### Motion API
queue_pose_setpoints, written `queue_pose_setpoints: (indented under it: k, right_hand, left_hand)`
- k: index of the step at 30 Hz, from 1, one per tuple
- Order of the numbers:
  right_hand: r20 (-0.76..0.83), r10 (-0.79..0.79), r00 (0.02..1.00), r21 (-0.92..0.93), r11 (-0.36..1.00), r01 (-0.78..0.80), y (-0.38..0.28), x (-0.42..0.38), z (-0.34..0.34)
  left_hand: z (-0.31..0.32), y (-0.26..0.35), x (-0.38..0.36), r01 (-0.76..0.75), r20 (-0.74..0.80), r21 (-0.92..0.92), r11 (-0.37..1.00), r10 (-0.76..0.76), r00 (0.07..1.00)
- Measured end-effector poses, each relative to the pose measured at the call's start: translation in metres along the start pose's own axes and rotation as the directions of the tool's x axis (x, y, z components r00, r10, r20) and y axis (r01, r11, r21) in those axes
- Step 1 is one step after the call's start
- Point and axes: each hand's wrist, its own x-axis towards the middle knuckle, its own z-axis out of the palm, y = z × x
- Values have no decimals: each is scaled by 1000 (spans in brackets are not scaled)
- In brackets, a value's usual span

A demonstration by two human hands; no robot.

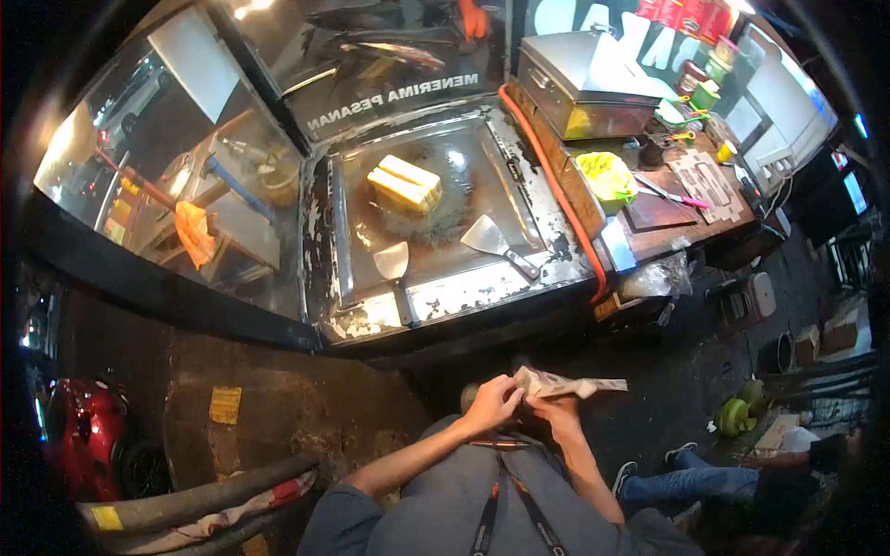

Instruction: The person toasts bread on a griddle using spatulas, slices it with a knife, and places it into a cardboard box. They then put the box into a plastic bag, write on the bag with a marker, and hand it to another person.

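In front of my waist, my left hand (494,405) pinches the left end of a pale, printed folded paper (565,384). My right hand (556,410) holds the same paper from below, its fingers partly hidden under it. Beyond my hands, a block of yellowish bread (405,183) sits on the dark griddle (371,236). Two metal spatulas lie at the griddle's front edge, one spatula (392,264) at the left and the other spatula (491,239) at the right, both apart from my hands.
An orange hose (556,185) runs along the griddle's right side. The side counter (732,208) holds a metal box (589,83), a yellow-green bag (606,178) and pink-handled scissors (681,198). Another person's jeans-clad leg (695,482) shows at lower right. Glass panels stand at left.
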Motion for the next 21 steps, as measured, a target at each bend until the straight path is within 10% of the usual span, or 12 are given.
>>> queue_pose_setpoints:
  k: [8, 12, 21]
  right_hand:
    - [33, -252, 967, 29, 968, 251, 8, -1, 2]
    - [202, -430, 880, -686, 580, 440, 10, -9, -9]
    - [167, -501, 849, -682, 564, 466, 9, -29, -24]
  left_hand:
    - [-24, 46, 17, -369, 145, 280, 886, 341, 929]
    - [-28, 51, 14, -364, 259, 356, 861, 284, 923]
    - [-39, 77, 29, -375, 428, 184, 908, 270, 863]
